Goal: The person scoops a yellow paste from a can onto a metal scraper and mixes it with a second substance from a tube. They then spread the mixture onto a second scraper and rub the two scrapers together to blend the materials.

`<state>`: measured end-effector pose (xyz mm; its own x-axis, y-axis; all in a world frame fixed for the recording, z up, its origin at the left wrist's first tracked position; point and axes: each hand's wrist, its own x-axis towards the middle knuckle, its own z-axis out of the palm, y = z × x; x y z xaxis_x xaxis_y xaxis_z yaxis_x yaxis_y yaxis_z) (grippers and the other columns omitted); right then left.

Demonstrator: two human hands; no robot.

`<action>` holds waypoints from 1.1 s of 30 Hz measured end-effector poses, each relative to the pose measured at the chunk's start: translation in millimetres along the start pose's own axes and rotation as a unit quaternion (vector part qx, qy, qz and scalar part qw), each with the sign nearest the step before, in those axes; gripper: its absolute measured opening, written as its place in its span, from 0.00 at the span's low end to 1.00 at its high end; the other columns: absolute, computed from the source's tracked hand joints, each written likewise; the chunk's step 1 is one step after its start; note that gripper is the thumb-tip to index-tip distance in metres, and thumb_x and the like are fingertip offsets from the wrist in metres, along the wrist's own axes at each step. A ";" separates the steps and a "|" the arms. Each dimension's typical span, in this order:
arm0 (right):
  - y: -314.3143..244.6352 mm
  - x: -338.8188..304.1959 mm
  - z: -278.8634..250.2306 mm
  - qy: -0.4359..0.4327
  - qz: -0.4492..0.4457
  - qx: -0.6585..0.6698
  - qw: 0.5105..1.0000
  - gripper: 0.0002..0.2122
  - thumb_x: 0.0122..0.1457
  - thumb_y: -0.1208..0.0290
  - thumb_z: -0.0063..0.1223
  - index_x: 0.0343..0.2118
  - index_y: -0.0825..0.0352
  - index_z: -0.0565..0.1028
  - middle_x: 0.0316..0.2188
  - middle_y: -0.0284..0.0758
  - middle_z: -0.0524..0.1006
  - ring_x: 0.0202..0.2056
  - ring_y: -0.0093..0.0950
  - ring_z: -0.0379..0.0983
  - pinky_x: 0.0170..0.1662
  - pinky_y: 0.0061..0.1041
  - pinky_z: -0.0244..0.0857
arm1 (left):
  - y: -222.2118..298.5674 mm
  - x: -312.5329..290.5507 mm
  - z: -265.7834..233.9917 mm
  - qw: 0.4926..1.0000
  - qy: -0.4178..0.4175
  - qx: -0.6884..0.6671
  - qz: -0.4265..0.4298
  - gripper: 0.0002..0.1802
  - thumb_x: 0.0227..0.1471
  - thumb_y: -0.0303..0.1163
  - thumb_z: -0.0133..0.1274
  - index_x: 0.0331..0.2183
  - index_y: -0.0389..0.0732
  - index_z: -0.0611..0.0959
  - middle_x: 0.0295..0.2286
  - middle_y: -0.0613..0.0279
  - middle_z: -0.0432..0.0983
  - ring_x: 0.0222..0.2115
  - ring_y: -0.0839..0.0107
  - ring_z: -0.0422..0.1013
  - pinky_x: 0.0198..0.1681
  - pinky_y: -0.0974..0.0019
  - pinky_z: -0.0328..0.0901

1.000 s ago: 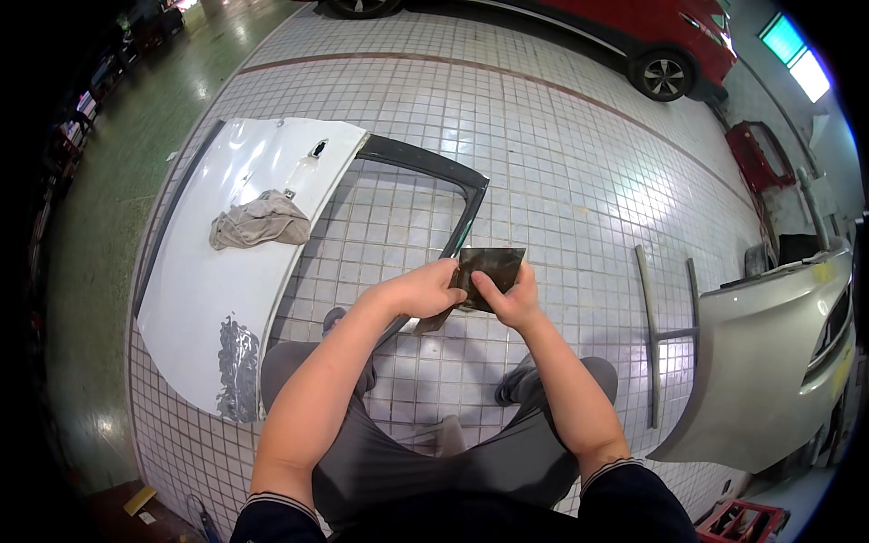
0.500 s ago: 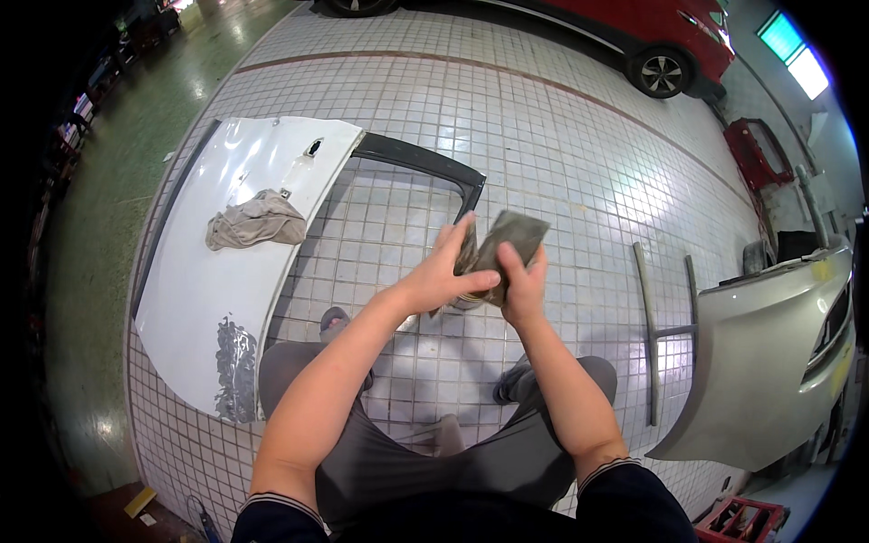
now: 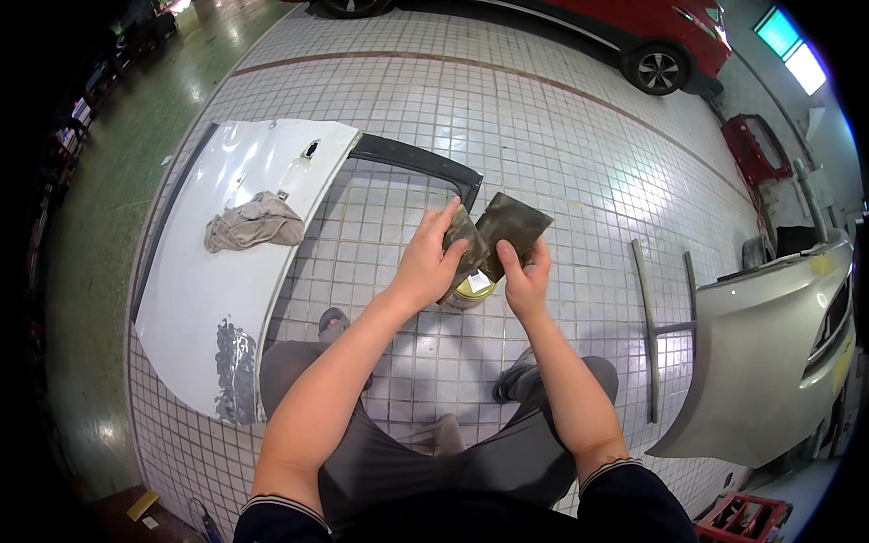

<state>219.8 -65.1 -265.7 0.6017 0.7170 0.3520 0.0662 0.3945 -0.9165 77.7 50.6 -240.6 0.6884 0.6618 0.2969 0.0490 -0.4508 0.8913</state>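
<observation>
A wide fisheye worn on the head — the left of a pair — looks down over the lap (image 3: 389,475) at the left hand (image 3: 425,262) and right hand (image 3: 527,285), close by. Its view spreads across the tiled floor (image 3: 588,195) to a red car (image 3: 625,23) at the far side.

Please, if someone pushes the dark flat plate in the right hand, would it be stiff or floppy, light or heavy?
The dark flat plate is probably fairly stiff: its far end juts out beyond the right hand without visible sagging. It seems light for its size, as it looks thin and is gripped only near one end.
</observation>
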 end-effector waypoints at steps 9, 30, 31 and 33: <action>-4.1 -0.3 -7.1 -0.144 0.065 -0.126 0.979 0.12 0.66 0.72 0.54 0.50 0.71 0.75 0.41 0.33 0.81 0.41 0.20 0.75 0.45 0.21 0.69 | -0.7 3.0 -7.8 0.999 0.015 -0.042 0.012 0.32 0.55 0.25 0.55 0.61 0.36 0.70 0.41 0.54 0.71 0.44 0.61 0.69 0.52 0.64 0.63; -4.0 6.2 6.8 0.115 0.126 0.128 0.977 0.19 0.64 0.73 0.57 0.56 0.68 0.66 0.50 0.37 0.75 0.49 0.27 0.74 0.53 0.28 0.70 | -4.2 11.4 0.7 0.951 0.198 -0.206 -0.114 0.24 0.57 0.34 0.61 0.50 0.34 0.70 0.42 0.56 0.76 0.42 0.68 0.72 0.45 0.64 0.68; -3.6 4.9 13.2 0.118 0.106 0.128 0.979 0.19 0.64 0.74 0.57 0.56 0.67 0.66 0.51 0.37 0.74 0.50 0.27 0.74 0.54 0.28 0.70 | -6.3 10.0 3.3 0.956 0.206 -0.183 -0.105 0.25 0.56 0.33 0.63 0.49 0.35 0.70 0.41 0.56 0.76 0.42 0.68 0.72 0.45 0.64 0.68; -1.5 -2.8 20.7 0.102 0.096 0.141 0.980 0.20 0.63 0.75 0.58 0.56 0.68 0.66 0.50 0.37 0.74 0.51 0.27 0.72 0.54 0.28 0.69 | -9.0 10.1 9.2 0.960 0.235 -0.131 -0.077 0.27 0.54 0.33 0.64 0.49 0.35 0.69 0.40 0.55 0.76 0.41 0.67 0.72 0.45 0.63 0.68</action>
<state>201.5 -55.8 -261.4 0.7300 0.6752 0.1059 -0.2691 0.4264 -0.8636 90.8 55.8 -248.8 0.2816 0.9334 0.2224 -0.1029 -0.2011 0.9742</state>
